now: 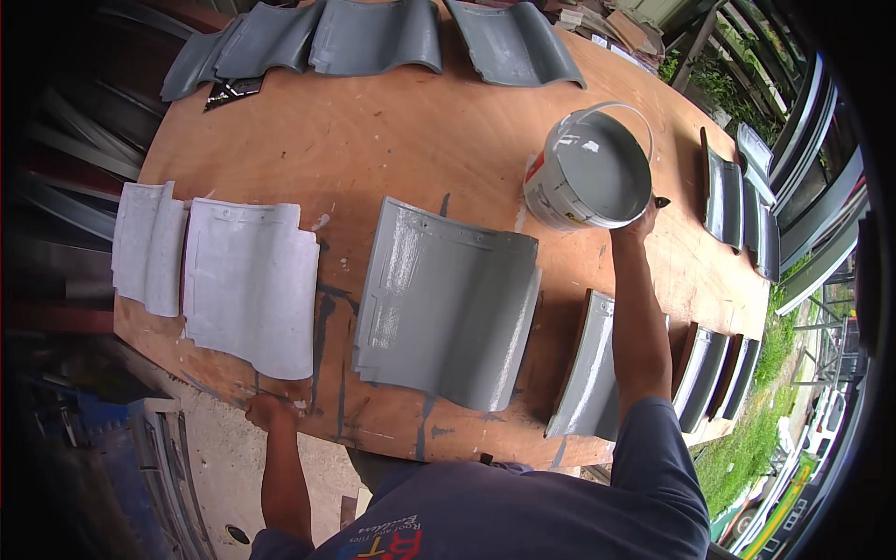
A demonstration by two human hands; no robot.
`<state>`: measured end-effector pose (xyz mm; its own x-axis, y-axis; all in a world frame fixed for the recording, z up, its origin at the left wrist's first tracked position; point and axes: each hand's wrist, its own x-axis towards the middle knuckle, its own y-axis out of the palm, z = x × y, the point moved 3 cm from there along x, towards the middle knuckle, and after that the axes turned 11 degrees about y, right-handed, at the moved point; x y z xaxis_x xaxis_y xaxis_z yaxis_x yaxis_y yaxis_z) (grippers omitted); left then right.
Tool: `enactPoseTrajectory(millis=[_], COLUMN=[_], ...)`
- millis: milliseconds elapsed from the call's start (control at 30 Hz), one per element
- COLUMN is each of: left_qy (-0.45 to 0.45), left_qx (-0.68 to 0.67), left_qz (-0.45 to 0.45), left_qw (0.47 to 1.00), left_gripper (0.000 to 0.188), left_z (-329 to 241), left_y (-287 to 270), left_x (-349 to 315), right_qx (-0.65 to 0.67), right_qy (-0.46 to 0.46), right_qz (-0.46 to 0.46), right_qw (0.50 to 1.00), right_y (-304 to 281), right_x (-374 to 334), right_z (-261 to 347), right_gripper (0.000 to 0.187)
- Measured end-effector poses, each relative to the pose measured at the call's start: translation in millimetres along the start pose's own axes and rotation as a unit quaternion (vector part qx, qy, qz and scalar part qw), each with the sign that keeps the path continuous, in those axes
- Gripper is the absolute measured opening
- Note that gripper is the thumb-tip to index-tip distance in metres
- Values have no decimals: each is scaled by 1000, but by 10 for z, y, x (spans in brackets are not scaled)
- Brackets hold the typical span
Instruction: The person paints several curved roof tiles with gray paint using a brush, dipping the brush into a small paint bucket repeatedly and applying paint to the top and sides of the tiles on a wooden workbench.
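Note:
My right hand (pixel 638 225) is against the lower right side of a white bucket (pixel 557 190) of grey paint (pixel 611 168). Its fingers look curled and are partly hidden by the bucket. A dark narrow tip (pixel 662 202), perhaps a handle end, sticks out beside them. Low at the left, my left hand (pixel 271 412) rests closed at the table's near edge, just below a whitish, unpainted-looking roof tile (pixel 250 280). Whether it holds anything is hidden. Between my arms lies a wavy roof tile (pixel 446 303) with a shiny grey coat that looks wet.
Another whitish tile (pixel 149 247) lies far left on the wooden table (pixel 280 149). Grey tiles (pixel 373 37) line the far edge. More grey tiles lean near my right forearm (pixel 588 373) and along the right edge (pixel 723 201). Curved metal strips (pixel 89 140) stand at left.

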<state>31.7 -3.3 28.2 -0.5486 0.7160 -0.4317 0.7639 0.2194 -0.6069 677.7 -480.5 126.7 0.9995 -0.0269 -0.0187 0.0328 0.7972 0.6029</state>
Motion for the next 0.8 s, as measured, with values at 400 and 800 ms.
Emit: enactPoseTrajectory(millis=[400,800], left_qy=[21,90], left_qx=[20,168], left_qz=[-1,-59], left_qw=[1000,980], left_gripper=[61,56], left_z=[26,612], left_y=[12,101], left_x=[41,901], right_qx=[26,-103], right_qy=[21,-56], right_qz=[-47,-27], right_qw=[998,993], right_y=[1580,2815], right_x=[-125,-492], right_z=[-1319,-2355], right_gripper=[13,14])
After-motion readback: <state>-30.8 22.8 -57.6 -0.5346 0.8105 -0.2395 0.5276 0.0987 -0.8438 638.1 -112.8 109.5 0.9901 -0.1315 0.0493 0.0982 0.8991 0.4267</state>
